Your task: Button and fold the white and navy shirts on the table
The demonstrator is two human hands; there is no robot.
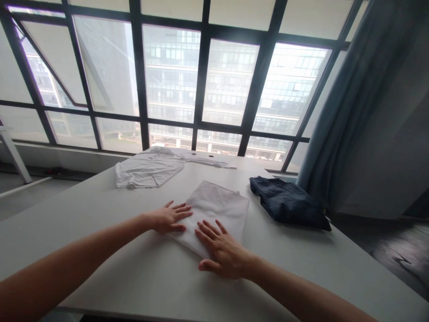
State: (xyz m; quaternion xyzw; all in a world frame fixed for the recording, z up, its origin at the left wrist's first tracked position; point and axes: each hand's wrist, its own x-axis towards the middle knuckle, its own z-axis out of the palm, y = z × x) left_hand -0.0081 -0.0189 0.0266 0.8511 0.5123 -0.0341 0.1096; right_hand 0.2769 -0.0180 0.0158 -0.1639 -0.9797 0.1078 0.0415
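A white cloth item [217, 201], folded into a flat, roughly square shape, lies on the white table [134, 268]. Its exact kind I cannot tell. My left hand [170, 218] rests on its left edge with the fingers spread. On its near part lies my right hand [223, 250], palm down, fingers stretched out and thumb apart. Neither hand grips anything. Beyond them, a white long-sleeved garment [150, 167] is spread loosely, one sleeve reaching right. To the right sits a folded dark blue garment [290, 201].
Large windows [170, 76] with dark frames stand behind the table's far edge. A blue-grey curtain [338, 116] hangs at the right. Below it, near the table's right edge, is a blurred pale bundle [404, 255]. A white metal frame [16, 156] stands at the left.
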